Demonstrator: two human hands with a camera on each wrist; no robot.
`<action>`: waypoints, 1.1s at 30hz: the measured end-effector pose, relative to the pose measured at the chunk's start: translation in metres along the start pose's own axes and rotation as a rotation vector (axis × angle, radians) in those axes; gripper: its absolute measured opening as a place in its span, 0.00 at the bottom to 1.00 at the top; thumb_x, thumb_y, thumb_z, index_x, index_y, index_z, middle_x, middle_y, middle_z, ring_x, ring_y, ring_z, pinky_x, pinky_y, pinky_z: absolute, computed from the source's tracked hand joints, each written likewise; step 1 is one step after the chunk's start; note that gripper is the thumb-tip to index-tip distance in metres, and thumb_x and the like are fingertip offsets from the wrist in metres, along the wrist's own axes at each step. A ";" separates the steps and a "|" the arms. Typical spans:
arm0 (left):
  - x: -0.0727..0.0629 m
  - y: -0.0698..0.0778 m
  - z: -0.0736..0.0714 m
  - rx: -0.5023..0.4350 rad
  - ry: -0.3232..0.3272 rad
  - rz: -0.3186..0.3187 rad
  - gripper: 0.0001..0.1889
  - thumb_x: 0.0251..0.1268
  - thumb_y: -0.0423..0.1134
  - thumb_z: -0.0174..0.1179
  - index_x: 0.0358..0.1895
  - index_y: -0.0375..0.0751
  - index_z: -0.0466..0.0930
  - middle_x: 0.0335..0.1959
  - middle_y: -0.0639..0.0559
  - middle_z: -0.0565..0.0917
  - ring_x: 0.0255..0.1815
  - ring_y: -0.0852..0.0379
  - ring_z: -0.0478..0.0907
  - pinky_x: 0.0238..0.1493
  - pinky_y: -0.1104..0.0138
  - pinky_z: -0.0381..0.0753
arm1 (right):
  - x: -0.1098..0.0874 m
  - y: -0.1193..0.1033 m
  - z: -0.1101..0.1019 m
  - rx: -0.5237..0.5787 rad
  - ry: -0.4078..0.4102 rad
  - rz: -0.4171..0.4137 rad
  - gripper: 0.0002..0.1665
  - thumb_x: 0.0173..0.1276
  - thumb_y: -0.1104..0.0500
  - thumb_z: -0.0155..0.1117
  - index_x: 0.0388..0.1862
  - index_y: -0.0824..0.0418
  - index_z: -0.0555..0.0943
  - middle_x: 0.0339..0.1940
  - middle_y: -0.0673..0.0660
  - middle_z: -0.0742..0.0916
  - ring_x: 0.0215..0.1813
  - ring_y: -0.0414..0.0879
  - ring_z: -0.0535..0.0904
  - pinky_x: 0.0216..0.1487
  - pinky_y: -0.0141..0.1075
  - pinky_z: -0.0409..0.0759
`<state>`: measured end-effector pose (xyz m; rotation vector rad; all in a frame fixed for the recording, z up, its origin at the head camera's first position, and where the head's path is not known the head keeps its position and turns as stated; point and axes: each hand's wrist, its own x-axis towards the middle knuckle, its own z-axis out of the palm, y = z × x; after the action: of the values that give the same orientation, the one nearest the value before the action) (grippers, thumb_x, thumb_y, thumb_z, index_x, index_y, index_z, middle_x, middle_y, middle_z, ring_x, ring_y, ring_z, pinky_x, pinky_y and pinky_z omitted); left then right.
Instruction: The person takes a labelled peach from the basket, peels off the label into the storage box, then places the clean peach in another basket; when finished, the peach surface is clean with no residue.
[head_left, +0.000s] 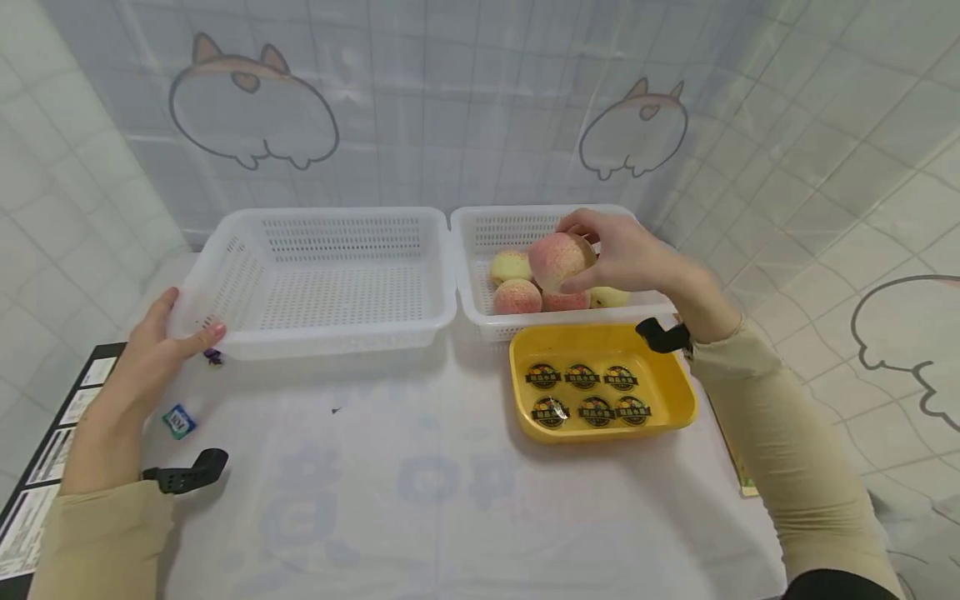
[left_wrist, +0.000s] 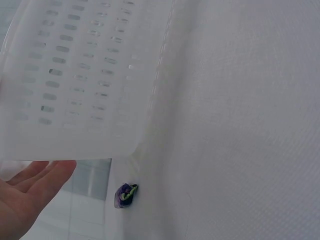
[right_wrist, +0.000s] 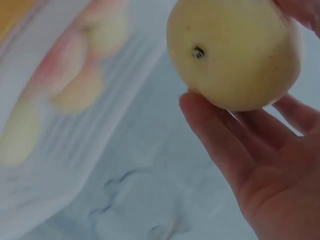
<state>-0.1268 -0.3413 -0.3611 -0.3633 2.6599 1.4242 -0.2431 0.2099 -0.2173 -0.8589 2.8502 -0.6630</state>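
Note:
My right hand (head_left: 630,254) grips a large pink-and-yellow peach (head_left: 557,262) above the right white basket (head_left: 480,321). In the right wrist view, the pale yellow side and dark stem end of this peach (right_wrist: 230,55) face the camera, with fingers round it. Below it in the basket lie several peaches (head_left: 517,297), partly hidden by the hand and the held one. At the front left corner of the left white basket (head_left: 345,337), my left hand (head_left: 146,362) rests with fingers extended along the side and thumb at the front. That basket holds nothing.
A yellow tray (head_left: 600,433) with several round black-and-gold labels stands in front of the right basket. On the white-covered table lie a blue wrapped packet (head_left: 179,422) and a small purple wrapper (head_left: 213,357). Tiled walls with cartoon drawings surround the table.

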 end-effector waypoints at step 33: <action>-0.002 0.006 0.011 -0.009 0.000 -0.014 0.52 0.71 0.65 0.49 0.77 0.58 0.15 0.80 0.31 0.30 0.69 0.14 0.47 0.55 0.18 0.52 | 0.057 0.139 0.005 0.134 -0.469 0.630 0.47 0.74 0.38 0.53 0.74 0.69 0.54 0.69 0.71 0.66 0.60 0.62 0.76 0.58 0.47 0.81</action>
<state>-0.1264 -0.3291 -0.3619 -0.3809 2.6466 1.4323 -0.3603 0.2804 -0.2798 -0.0515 2.3994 -0.4750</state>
